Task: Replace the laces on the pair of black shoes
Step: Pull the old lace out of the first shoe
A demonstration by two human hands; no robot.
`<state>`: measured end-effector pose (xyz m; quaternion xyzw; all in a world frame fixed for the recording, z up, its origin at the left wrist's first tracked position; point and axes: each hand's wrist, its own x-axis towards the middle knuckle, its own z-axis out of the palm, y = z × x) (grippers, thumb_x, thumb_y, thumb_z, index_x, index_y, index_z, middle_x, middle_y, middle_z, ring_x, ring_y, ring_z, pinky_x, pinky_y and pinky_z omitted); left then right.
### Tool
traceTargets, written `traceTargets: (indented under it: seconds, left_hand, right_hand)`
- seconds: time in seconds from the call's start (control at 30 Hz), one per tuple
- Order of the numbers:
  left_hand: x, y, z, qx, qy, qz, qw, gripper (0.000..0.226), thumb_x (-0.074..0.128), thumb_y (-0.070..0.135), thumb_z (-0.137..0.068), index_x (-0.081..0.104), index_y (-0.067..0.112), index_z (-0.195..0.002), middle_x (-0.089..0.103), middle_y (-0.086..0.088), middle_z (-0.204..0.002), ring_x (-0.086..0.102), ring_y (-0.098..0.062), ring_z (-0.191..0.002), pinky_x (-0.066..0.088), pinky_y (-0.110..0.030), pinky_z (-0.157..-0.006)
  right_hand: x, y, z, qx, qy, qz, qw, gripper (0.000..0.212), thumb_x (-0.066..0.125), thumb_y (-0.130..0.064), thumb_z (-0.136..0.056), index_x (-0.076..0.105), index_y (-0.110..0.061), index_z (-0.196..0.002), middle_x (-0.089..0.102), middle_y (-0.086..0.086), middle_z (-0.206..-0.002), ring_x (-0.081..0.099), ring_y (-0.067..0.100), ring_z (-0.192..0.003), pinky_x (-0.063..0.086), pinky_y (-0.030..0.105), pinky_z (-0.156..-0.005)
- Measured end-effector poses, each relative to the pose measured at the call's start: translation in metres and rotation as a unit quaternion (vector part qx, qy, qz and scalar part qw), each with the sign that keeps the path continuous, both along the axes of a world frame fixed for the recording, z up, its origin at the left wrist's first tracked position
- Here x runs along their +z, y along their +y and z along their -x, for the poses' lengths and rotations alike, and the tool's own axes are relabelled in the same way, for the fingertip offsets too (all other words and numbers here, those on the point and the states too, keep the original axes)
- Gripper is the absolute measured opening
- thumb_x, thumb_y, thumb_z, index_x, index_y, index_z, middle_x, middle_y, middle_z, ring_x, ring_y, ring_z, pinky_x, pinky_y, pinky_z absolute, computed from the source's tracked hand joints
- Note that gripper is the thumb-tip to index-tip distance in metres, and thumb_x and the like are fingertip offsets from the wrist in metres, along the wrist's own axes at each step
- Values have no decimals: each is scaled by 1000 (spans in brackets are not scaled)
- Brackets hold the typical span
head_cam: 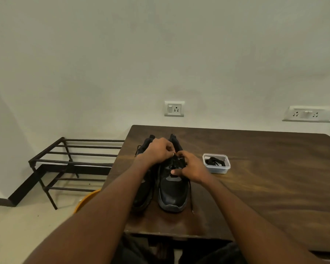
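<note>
Surroundings: a dark wooden table [255, 187] fills the lower right of the frame. A clear plastic container [216, 163] sits right of centre on it, close beside the shoes but not touching them, with a bundle of black laces [215, 162] inside. A black metal rack [69, 164] stands on the floor at middle left, against the wall. An orange rounded object [85, 200] shows partly below the table's left edge. A single wall socket [174, 109] is mounted above the table at centre; a double socket plate [311, 113] is at the right edge.

Task items: two black shoes stand side by side at centre frame, toes toward the bottom. The left forearm crosses over the left shoe [144, 189] and hides much of it. The right shoe [172, 189] is largely exposed. A loose lace [190, 195] trails down its right side onto the table.

Hands: the left hand [158, 151] has fingers curled, pinching lace at the right shoe's eyelet area. The right hand [189, 166] grips the same shoe's upper, thumb across the tongue.

Markings: none can be read; a pale patch on the right shoe's side is too blurred to identify.
</note>
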<state>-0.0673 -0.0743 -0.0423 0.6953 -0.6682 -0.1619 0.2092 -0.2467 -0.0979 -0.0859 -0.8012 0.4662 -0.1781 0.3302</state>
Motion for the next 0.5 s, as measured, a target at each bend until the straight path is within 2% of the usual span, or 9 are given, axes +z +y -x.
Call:
traceTargets:
  seconds: [0.17, 0.3, 0.43, 0.5]
  left_hand:
    - [-13, 12, 10, 64, 45, 28, 997, 5, 68, 21, -95, 72, 24, -93, 71, 4, -92, 66, -9, -83, 49, -24, -74]
    - [-17, 20, 13, 58, 53, 29, 996, 4, 71, 22, -93, 70, 24, -89, 71, 4, -88, 66, -8, -81, 50, -22, -71]
    - [-18, 28, 10, 46, 68, 44, 996, 10, 69, 17, -95, 69, 26, -91, 71, 6, -90, 65, -5, -82, 49, -19, -73]
    - [-21, 27, 2, 35, 81, 48, 995, 13, 70, 16, -95, 71, 28, -92, 72, 8, -89, 67, -3, -83, 51, -21, -78]
  right_hand:
    - [7, -5, 5, -31, -33, 26, 999, 30, 75, -32, -94, 71, -25, -124, 71, -2, -117, 69, 18, -106, 58, 42, -93]
    - [3, -5, 0, -41, -30, 64, 997, 17, 81, -33, -88, 79, -37, -105, 75, -11, -97, 70, 6, -89, 61, 41, -85]
    - [3, -2, 0, -115, -83, 84, 986, 6, 80, -29, -89, 82, -35, -91, 77, -15, -87, 70, 2, -83, 60, 40, -83]
    - [5, -2, 4, -109, -105, 61, 987, 7, 81, -27, -88, 82, -32, -92, 77, -14, -87, 71, 3, -84, 60, 39, -85]
